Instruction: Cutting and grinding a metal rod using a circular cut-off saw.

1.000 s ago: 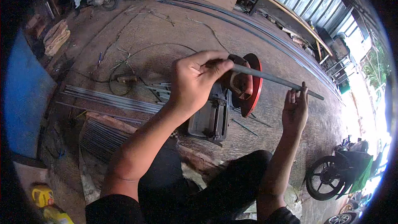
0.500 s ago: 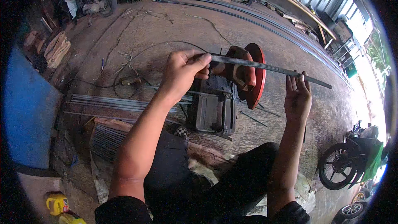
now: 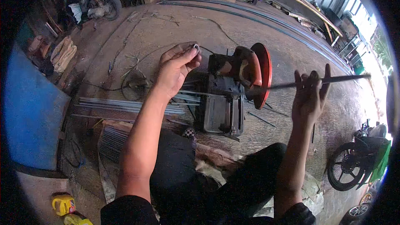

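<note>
My left hand [image 3: 175, 68] is raised left of a cut-off saw. Its thumb and fingers pinch a small ring-shaped metal piece [image 3: 196, 47] that looks like a nut. My right hand [image 3: 307, 100] is up on the saw's right side, with a dark threaded rod [image 3: 348, 78] lying across its spread fingers; the rod is blurred by motion and its left end passes in front of the saw. The cut-off saw [image 3: 223, 112] stands on the floor ahead of me, its round red guard [image 3: 264, 75] facing right.
Several cut metal rods [image 3: 129, 105] lie left of the saw, with more threaded rods [image 3: 114, 141] by my left knee. Long pipes [image 3: 266, 18] stretch across the far floor. A motorcycle [image 3: 354, 162] stands at right, a blue panel [image 3: 33, 108] at left. Cables [image 3: 125, 52] trail over the floor.
The rod has come away from my left hand and moved right with my right hand. The small ring-shaped piece now shows in my left fingertips. The view has shifted slightly.
</note>
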`<state>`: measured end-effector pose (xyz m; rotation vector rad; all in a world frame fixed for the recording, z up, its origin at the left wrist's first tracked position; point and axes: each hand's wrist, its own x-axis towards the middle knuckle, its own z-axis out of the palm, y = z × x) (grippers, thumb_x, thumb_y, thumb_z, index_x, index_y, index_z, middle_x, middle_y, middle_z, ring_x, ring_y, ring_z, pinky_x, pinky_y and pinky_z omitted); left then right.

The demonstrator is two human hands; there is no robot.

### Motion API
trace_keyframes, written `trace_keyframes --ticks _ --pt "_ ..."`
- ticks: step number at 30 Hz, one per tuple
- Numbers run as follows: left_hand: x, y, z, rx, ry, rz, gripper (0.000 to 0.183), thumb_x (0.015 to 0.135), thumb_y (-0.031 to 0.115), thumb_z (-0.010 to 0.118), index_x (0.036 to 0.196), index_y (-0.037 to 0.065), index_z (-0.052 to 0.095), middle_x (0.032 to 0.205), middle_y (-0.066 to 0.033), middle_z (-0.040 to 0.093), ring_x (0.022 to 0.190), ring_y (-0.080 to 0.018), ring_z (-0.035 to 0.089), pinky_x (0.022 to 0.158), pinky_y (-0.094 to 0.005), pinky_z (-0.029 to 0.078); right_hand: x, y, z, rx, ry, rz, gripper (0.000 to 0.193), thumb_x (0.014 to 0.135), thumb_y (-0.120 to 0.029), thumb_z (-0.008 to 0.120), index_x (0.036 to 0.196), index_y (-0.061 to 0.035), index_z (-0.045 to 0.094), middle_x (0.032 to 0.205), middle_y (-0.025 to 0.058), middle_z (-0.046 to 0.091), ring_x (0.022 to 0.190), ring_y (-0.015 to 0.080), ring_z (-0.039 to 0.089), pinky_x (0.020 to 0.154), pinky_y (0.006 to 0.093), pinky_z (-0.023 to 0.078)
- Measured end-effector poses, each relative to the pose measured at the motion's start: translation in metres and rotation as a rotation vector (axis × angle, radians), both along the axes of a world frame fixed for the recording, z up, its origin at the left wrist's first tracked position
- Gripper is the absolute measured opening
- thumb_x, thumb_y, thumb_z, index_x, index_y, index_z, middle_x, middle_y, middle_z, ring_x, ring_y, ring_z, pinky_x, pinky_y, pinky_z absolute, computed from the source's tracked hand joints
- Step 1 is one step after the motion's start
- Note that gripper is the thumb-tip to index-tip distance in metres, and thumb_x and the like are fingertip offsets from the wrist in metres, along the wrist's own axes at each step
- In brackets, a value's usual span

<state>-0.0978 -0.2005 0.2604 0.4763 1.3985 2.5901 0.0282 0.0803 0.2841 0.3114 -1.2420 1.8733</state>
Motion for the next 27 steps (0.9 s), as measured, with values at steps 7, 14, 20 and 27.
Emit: trace_keyframes --ticks 7,14,20,27 --pt "0.011 -0.006 0.014 0.200 0.093 -0.059 0.020 0.086 0.015 0.063 0.101 0.002 0.060 0.086 -0.0031 0.061 0.074 -0.0127 0.057 0.064 -0.0251 0.047 0.005 -0.052 -0.023 0.715 -0.250 -0.223 0.036 0.080 0.001 0.054 0.116 0.0050 0.054 0.080 0.0115 0.057 0.071 0.0189 0.056 0.066 0.0267 0.045" --pt "0.018 -0.014 0.016 0.293 0.091 -0.089 0.027 0.087 0.021 0.060 0.104 0.000 0.057 0.088 -0.0054 0.059 0.073 -0.0121 0.050 0.065 -0.0255 0.042 0.007 -0.077 -0.024 1.071 -0.213 -0.074 0.060 0.067 0.013 0.055 0.125 -0.0007 0.050 0.074 0.0131 0.048 0.062 0.0282 0.048 0.061 0.0301 0.043" --pt "0.017 -0.022 0.016 0.310 0.151 -0.147 0.029 0.086 0.024 0.063 0.104 0.001 0.058 0.092 -0.0072 0.061 0.073 -0.0124 0.052 0.064 -0.0261 0.043 0.008 -0.076 -0.023 1.131 -0.247 -0.054 0.055 0.072 0.010 0.056 0.126 -0.0007 0.049 0.075 0.0131 0.050 0.063 0.0284 0.051 0.060 0.0321 0.044" --pt "0.018 -0.022 0.019 0.190 0.269 -0.034 0.021 0.085 0.015 0.062 0.102 0.002 0.061 0.098 -0.0086 0.063 0.089 -0.0181 0.059 0.076 -0.0312 0.048 0.008 -0.080 -0.025 1.170 -0.239 -0.129 0.052 0.075 0.005 0.059 0.126 -0.0017 0.049 0.077 0.0134 0.053 0.063 0.0319 0.054 0.060 0.0350 0.046"
